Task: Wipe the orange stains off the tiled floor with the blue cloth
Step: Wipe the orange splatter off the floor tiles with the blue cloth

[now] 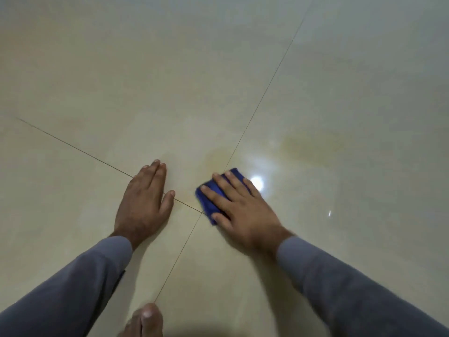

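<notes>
Under the right hand (239,210), blue cloth (213,198).

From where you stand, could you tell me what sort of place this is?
Probably an indoor room with a polished tiled floor: large glossy cream tiles, thin grout lines crossing, and a lamp's reflection on the surface. No walls or furniture show, so I cannot say which room.

bare toes (145,317) at bottom edge, bright light reflection (256,183)
</notes>
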